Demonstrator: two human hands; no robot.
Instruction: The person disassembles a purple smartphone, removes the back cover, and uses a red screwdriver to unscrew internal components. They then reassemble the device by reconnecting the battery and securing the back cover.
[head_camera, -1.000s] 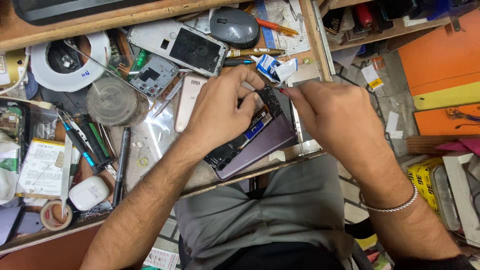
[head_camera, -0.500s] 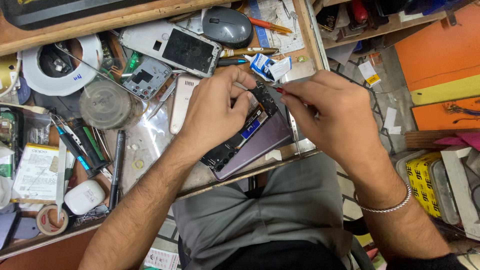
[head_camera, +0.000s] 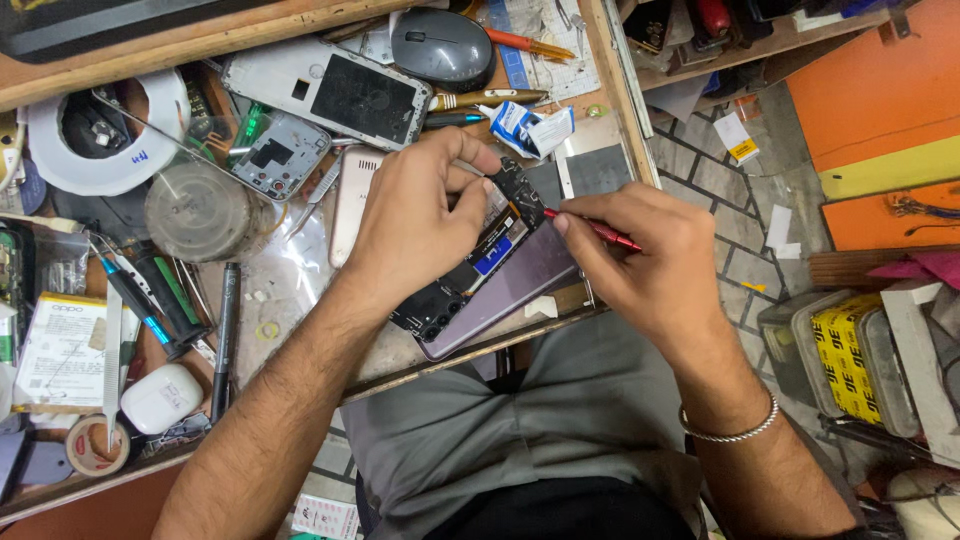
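The left hand lies palm-down over the upper half of an opened purple phone, fingers curled around its top edge and thumb pressed against the side, so the body is pinned flat to the wooden workbench and cannot twist while it is worked on. The phone lies at a slant between the two hands, its back cover off and the dark circuit board facing up, with one lower corner reaching the near edge of the bench just above the person's lap. The right hand pinches a thin red tool between thumb and forefinger in a pen-like grip; the tip meets the phone's upper part right beside the left fingertips, a hold that suits fine, low-force work on small parts. Whether the tip is a driver bit or a pick is too small to tell. A silver bangle sits on the right wrist.

Beyond the left hand, further up the bench, lie a white phone frame with a dark inset and a grey computer mouse, pushed back out of the working spot. To the left of the left forearm stand a clear round lidded container, a black pen and a white earbud case, all within easy reach
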